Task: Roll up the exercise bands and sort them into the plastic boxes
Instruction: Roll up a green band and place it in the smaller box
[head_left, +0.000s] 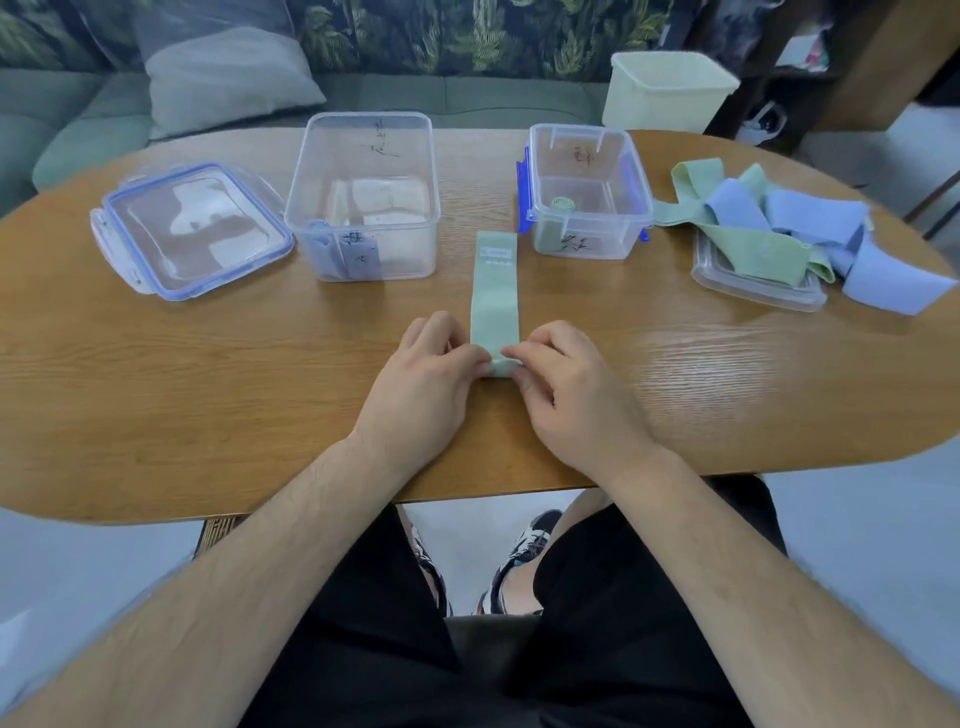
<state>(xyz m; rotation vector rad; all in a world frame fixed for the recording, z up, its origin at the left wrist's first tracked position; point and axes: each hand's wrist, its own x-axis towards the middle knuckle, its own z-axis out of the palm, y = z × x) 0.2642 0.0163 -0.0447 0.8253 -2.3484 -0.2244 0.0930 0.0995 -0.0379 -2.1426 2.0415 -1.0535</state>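
A pale green exercise band lies flat on the wooden table, stretching away from me, with its near end curled into a small roll. My left hand and my right hand pinch that rolled end from either side. Behind it stand two clear plastic boxes. The large box holds a blue band at its front left corner. The smaller box with blue clips holds a rolled green band.
A heap of loose green and blue bands lies on a clear lid at the right. A blue-rimmed lid rests at the left. A pale yellow tub stands at the back edge; a sofa lies beyond.
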